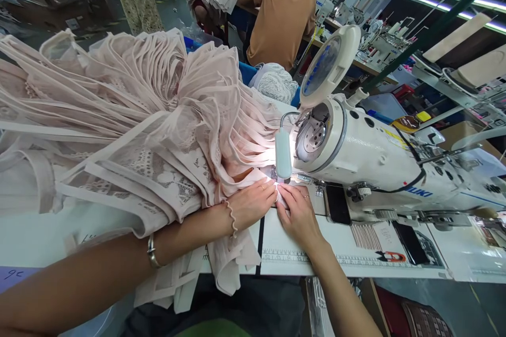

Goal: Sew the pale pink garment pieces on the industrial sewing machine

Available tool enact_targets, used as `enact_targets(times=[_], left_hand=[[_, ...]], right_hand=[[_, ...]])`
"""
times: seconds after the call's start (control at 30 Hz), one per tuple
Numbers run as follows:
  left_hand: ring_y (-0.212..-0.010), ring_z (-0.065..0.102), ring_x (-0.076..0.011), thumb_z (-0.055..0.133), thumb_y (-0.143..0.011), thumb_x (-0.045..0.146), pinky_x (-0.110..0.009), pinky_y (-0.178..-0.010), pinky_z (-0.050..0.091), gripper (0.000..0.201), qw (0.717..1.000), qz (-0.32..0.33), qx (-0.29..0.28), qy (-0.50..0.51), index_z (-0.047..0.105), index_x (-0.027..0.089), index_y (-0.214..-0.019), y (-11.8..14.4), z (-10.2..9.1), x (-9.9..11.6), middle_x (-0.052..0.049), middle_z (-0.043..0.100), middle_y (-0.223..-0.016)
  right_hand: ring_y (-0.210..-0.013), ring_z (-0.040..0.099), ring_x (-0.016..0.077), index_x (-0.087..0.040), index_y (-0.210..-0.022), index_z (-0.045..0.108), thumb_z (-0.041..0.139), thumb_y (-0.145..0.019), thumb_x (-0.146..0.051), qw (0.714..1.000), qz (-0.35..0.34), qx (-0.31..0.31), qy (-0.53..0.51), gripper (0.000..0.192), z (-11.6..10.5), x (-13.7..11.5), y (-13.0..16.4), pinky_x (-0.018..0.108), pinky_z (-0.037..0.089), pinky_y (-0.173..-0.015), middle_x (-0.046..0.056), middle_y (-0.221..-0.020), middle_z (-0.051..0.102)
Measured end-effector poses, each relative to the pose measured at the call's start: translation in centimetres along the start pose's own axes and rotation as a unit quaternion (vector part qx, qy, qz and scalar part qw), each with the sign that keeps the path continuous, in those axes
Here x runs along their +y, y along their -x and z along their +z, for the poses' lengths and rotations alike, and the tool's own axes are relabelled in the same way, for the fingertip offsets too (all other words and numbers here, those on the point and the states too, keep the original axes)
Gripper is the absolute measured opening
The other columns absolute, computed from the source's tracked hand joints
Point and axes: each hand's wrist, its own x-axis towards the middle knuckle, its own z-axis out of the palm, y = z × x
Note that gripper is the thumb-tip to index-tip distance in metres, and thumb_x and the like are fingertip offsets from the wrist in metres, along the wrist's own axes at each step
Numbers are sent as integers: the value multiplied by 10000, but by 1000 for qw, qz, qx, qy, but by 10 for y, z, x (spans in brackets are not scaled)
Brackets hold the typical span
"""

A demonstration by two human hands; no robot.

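Pale pink garments with lace panels and narrow bands lie in a large heap left of a white sewing machine. My left hand lies over the edge of one piece, fingers together and tips pinching the fabric just in front of the needle area. Close beside it, my right hand has its thumb and fingertips on the same cloth. The fingertips of both hands almost meet under the bright machine lamp. The needle and the presser foot are mostly hidden behind the lamp.
A dark phone lies by the machine base. Orange-handled thread snips, a bundle of beige strips and another black device are further right. A round magnifier stands above the machine head. A person in a brown shirt sits beyond.
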Motion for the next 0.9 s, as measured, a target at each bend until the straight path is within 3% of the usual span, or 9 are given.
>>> enact_targets(times=[0.1,0.2,0.33,0.43,0.63,0.9], left_hand=[[-999,641,-220,372,-984,60,-399,-950,483,235,999,-47,-22,-6,603,99,-962,-4,-8,0,-107,671,-977],[-811,635,-198,379,-962,28,-336,-744,509,276,998,-18,-52,-21,617,106,-845,-9,-11,4,-91,671,-847],[-1034,641,-230,346,-963,24,-387,-932,478,315,998,23,-35,-47,650,40,-1041,-11,-3,12,-165,696,-1071],[-1180,603,-258,327,-965,36,-420,-1050,419,360,997,34,-34,-58,594,-31,-1196,-9,3,15,-227,642,-1230],[-1186,610,-246,311,-975,53,-400,-1078,418,374,997,28,-38,-68,595,-3,-1212,-9,6,13,-188,655,-1231],[-1156,624,-244,322,-983,56,-395,-1066,426,354,997,25,-8,-68,595,-12,-1197,-8,10,9,-200,662,-1200]], right_hand=[[-957,551,263,-142,-1151,676,514,-946,-217,995,25,-6,92,272,1,-6,-4,391,489,-839,123,-1038,666],[-944,573,235,-135,-1189,659,424,-958,-87,991,5,-10,134,333,4,-5,-6,349,467,-825,103,-981,688],[-1025,600,230,-136,-1227,640,391,-979,-82,993,-20,-22,117,356,7,5,-7,380,437,-937,107,-1106,707],[-1013,624,227,-161,-1253,636,374,-978,-89,995,-2,-39,88,386,9,13,-8,378,455,-927,99,-1139,711],[-996,641,228,-198,-1304,616,317,-936,-52,994,65,-74,49,495,14,17,-6,381,502,-901,84,-1135,713],[-961,628,233,-224,-1319,608,304,-906,-41,991,90,-81,63,545,21,18,-2,411,511,-917,89,-1159,696]])
